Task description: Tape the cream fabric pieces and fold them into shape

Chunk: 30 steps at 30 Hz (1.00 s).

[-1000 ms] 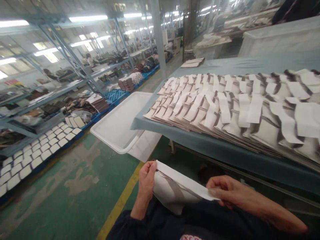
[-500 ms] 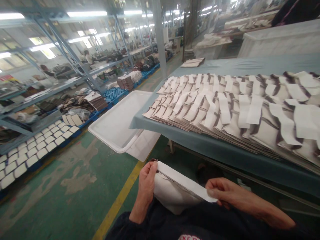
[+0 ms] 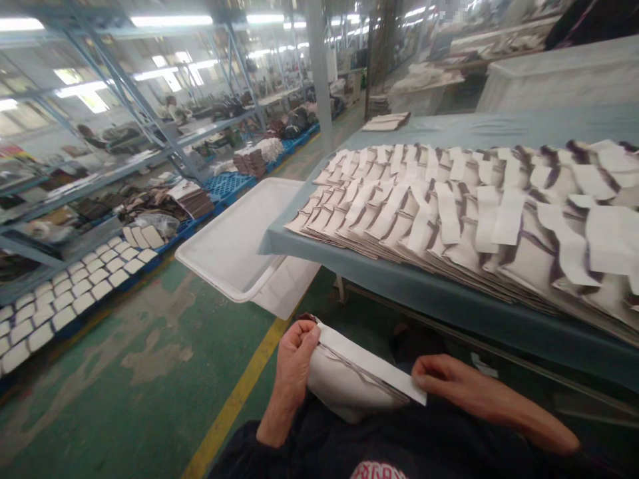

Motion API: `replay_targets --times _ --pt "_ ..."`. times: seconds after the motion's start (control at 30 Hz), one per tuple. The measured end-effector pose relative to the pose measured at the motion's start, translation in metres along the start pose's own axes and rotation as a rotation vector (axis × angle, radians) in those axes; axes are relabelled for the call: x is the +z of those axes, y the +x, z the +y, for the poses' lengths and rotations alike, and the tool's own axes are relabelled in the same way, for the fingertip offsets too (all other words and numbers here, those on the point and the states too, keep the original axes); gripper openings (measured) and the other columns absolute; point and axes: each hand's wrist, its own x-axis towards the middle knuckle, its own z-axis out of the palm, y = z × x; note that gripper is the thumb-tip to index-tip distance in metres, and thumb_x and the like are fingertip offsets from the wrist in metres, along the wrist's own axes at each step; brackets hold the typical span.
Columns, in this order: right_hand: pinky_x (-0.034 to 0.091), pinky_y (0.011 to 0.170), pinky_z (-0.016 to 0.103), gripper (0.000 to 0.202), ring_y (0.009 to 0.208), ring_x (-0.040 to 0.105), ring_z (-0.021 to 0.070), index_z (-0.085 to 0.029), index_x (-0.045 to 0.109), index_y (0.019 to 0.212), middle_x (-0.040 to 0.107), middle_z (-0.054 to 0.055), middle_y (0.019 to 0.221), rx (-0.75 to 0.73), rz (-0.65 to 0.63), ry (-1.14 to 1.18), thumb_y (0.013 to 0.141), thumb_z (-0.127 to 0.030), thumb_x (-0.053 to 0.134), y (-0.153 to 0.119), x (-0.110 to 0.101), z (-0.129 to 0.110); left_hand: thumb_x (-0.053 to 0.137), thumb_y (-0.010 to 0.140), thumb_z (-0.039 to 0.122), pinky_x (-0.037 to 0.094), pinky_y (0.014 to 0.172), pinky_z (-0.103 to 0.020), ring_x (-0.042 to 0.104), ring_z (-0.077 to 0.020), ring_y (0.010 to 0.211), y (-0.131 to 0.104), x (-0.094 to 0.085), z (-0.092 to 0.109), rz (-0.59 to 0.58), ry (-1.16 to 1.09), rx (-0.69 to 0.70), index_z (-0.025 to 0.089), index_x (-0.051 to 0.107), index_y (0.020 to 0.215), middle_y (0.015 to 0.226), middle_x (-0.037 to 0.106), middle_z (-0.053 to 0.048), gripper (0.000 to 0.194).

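Head camera, which I follow from a distance: at far left, cream pads with dark edges lie in rows on a low blue pallet. Right of them, a white plastic tub stands partly under the table's corner.

Lower centre, the left hand has thumb and fingers clamped on one end of a white strip and the corner of a cream fabric piece. Both are held in front of the wearer's dark top, clear of the table. The strip's long axis slants from upper left down to lower right, along the fabric's top edge; the fabric sags below.

I judge both light and flexible, the strip thin and easily creased, best held at its ends. The right hand pinches near the strip's lower-right end, whose corner pokes out below the fingertips.

Farther right, a grey-green covered table bears overlapping stacks of cream pieces topped with white strips.
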Motion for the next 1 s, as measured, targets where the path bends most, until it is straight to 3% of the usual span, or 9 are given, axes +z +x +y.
replay_targets --times 0.13,0.23,0.3,0.37,0.43,0.53,0.7,1.0 --pt "0.047 0.086 0.037 0.041 0.095 0.063 0.0262 -0.019 0.069 0.100 0.071 0.009 0.102 -0.084 0.189 -0.156 0.086 -0.056 0.057 0.006 0.001 -0.006 0.082 0.069 0.056 0.027 0.048 -0.018 0.036 -0.0059 0.049 -0.007 0.009 0.001 -0.071 0.006 -0.061 0.017 0.058 0.076 0.057 0.048 0.008 0.047" --pt "0.038 0.110 0.044 0.042 0.125 0.056 0.0310 -0.021 0.068 0.114 0.062 0.012 0.136 -0.245 0.345 -0.084 0.082 -0.050 0.067 0.012 0.011 -0.026 0.083 0.069 0.058 0.027 0.048 -0.018 0.035 -0.0057 0.049 -0.014 0.020 0.001 -0.164 0.023 -0.109 0.017 0.056 0.076 0.058 0.047 0.008 0.049" --pt "0.033 0.115 0.045 0.045 0.133 0.051 0.0311 -0.022 0.067 0.118 0.057 0.012 0.144 -0.366 0.368 -0.033 0.081 -0.046 0.072 0.017 0.021 -0.041 0.082 0.069 0.058 0.028 0.049 -0.018 0.035 -0.0060 0.050 -0.018 0.027 0.001 -0.227 0.040 -0.124 0.017 0.056 0.076 0.059 0.048 0.007 0.050" --pt "0.038 0.110 0.042 0.041 0.124 0.056 0.0289 -0.020 0.068 0.113 0.064 0.011 0.133 -0.465 0.341 0.037 0.081 -0.045 0.074 0.022 0.033 -0.053 0.081 0.070 0.058 0.029 0.049 -0.018 0.036 -0.0064 0.051 -0.021 0.034 0.001 -0.276 0.057 -0.132 0.017 0.056 0.076 0.060 0.048 0.007 0.049" --pt "0.048 0.088 0.035 0.031 0.095 0.063 0.0223 -0.018 0.069 0.096 0.071 0.007 0.100 -0.466 0.329 0.153 0.088 -0.047 0.067 0.027 0.044 -0.058 0.081 0.071 0.057 0.029 0.049 -0.018 0.036 -0.0066 0.052 -0.023 0.038 0.000 -0.301 0.067 -0.130 0.016 0.056 0.076 0.060 0.048 0.007 0.048" --pt "0.041 0.062 0.026 0.040 0.065 0.050 0.0131 -0.017 0.062 0.079 0.058 -0.001 0.070 -0.410 0.335 0.341 0.092 -0.055 0.062 0.032 0.056 -0.056 0.081 0.072 0.055 0.029 0.050 -0.018 0.035 -0.0067 0.053 -0.024 0.039 -0.001 -0.289 0.059 -0.126 0.016 0.057 0.076 0.060 0.047 0.007 0.046" --pt "0.028 0.051 0.022 0.049 0.056 0.039 0.0086 -0.016 0.058 0.081 0.051 -0.004 0.065 -0.341 0.224 0.491 0.085 -0.064 0.068 0.030 0.061 -0.048 0.077 0.077 0.054 0.032 0.052 -0.019 0.038 -0.0081 0.056 -0.023 0.035 -0.005 -0.232 0.058 -0.120 0.016 0.057 0.077 0.064 0.049 0.006 0.042" --pt "0.031 0.051 0.020 0.047 0.057 0.039 0.0079 -0.017 0.058 0.087 0.049 -0.005 0.066 -0.358 0.289 0.510 0.087 -0.063 0.067 0.027 0.057 -0.044 0.072 0.081 0.055 0.036 0.059 -0.021 0.044 -0.0113 0.062 -0.022 0.034 -0.009 -0.183 0.065 -0.055 0.016 0.063 0.076 0.066 0.054 0.004 0.040"
